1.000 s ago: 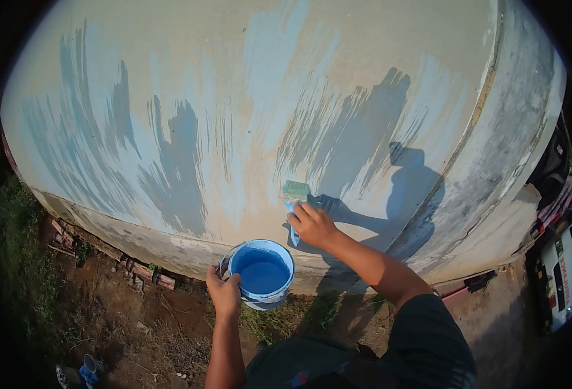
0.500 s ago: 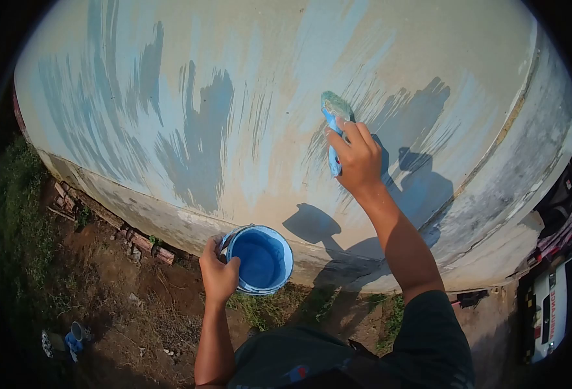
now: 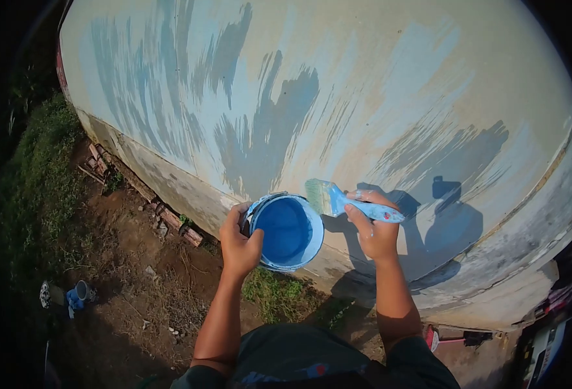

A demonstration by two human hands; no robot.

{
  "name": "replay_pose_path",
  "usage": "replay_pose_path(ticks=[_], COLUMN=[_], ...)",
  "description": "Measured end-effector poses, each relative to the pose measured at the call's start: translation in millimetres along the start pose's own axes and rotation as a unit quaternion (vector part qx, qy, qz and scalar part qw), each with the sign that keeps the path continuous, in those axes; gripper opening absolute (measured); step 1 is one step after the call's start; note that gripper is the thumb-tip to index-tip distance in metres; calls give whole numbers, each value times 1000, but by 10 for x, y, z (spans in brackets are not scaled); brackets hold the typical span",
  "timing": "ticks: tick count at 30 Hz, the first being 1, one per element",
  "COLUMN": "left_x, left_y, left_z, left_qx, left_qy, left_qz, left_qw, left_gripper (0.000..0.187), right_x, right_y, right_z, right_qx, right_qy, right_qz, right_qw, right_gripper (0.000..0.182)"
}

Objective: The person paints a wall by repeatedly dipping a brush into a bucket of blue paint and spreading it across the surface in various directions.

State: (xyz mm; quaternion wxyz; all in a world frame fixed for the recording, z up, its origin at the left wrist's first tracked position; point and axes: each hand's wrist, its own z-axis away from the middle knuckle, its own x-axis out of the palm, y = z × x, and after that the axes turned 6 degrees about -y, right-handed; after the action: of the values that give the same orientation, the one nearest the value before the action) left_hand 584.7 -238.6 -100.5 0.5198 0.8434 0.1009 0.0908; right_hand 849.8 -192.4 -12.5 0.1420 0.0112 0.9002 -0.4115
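My left hand (image 3: 240, 242) grips the rim of a round bucket (image 3: 314, 241) from its left side. Blue paint (image 3: 282, 230) lies inside the bucket. My right hand (image 3: 375, 227) is closed round the blue handle of a paintbrush (image 3: 328, 198). The bristles point left and stand at the bucket's upper right rim. Flecks of paint mark the right hand's fingers. Behind both hands rises a beige wall (image 3: 376, 97) with streaks of light blue paint.
Bricks (image 3: 181, 227) lie along the wall's foot. Grass (image 3: 46, 175) grows at the left, near a small bucket (image 3: 83, 291) on the bare soil. A white vehicle (image 3: 545, 350) stands at the lower right edge. Shadows fall on the wall.
My right hand has brought the brush down from the wall to beside the bucket, its bristles turning from upward to leftward. The bucket and left hand sit farther right and higher in view.
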Motion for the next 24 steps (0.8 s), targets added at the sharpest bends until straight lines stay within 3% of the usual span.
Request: replay_pose_path(ticks=[1, 4, 6, 10, 14, 16, 20, 24], left_x=[-15, -69, -103, -178, -198, -182, -157, -107], left_y=[27, -28, -37, -115, -139, -202, -232, -267], left_z=[2, -36, -62, -93, -82, -96, -58, -46], left_qx=[2, 25, 26, 20, 36, 50, 71, 79], left_qy=[-1, 1, -2, 1, -10, -17, -23, 1], left_qz=[1, -12, -6, 9, 1, 4, -19, -7], left_qw=[1000, 1000, 1000, 1000, 999, 999, 997, 997], left_gripper=[49, 49, 48, 47, 46, 46, 46, 46], right_x=[35, 199, 299, 500, 743, 848, 923, 971], right_y=[-34, -122, -139, -120, 26, 90, 21, 146], right_z=[-6, 14, 60, 169, 259, 291, 216, 200], right_qx=[-81, -155, -155, -138, -30, 57, 135, 103], right_qy=[-16, -53, -54, -72, -103, -113, -203, -214], right_qz=[57, 42, 18, 39, 20, 46, 146, 156], right_qw=[995, 986, 986, 987, 994, 991, 959, 959], right_gripper=[15, 17, 21, 19, 23, 23, 22, 25])
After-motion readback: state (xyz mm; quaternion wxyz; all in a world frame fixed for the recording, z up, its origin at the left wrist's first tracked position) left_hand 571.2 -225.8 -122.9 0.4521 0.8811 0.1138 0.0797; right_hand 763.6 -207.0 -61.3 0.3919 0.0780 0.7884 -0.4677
